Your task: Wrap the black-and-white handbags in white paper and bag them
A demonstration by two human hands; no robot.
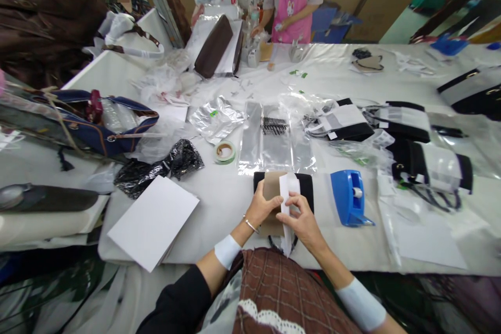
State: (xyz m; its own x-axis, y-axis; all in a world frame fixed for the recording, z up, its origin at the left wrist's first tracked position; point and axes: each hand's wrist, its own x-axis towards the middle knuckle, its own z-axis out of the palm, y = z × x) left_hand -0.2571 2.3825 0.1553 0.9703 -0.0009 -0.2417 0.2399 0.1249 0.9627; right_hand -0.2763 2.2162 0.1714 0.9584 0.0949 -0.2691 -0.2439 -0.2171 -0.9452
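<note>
White tabletop [219,214]: at its six o'clock, the left hand [263,207] presses, unclenched, on brown paper [272,225] over a black bag [307,188], seemingly steadying it; the right hand [303,219] pinches a white strip [284,188]. Tape dispenser [344,199] at three o'clock (handy, that); farther, clear plastic [251,141] at twelve.

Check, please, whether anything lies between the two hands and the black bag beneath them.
Yes: a brown sheet and folded white paper lie over the middle of the black bag, under the left hand and right hand. The blue tape dispenser stands off to the right, out of the way.
</note>
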